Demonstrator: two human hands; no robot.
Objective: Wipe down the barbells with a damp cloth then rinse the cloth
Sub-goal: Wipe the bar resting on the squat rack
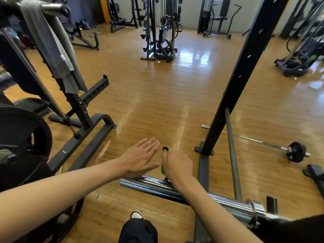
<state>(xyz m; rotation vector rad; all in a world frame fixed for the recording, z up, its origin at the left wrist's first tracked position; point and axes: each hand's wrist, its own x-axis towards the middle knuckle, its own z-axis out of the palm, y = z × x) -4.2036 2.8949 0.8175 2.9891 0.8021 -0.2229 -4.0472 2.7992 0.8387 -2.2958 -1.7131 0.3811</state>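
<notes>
Hovering flat, fingers straight, L hand [140, 158] sits over end of chrome barbell [152, 185], R hand [177, 165] beside it gripping small green item [162, 168] w/ black tip; grey cloth [52, 50] draped on rack [77, 102], far left.

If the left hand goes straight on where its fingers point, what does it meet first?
Probably nothing near: the left hand points over wooden floor, beside the right hand. Farther on, perhaps the black rack upright; depth is unclear.

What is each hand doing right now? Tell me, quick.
Left hand: open, fingers straight, holding nothing.
Right hand: closed, fingers curled round a small green item with a black top; its kind cannot be told.
</notes>
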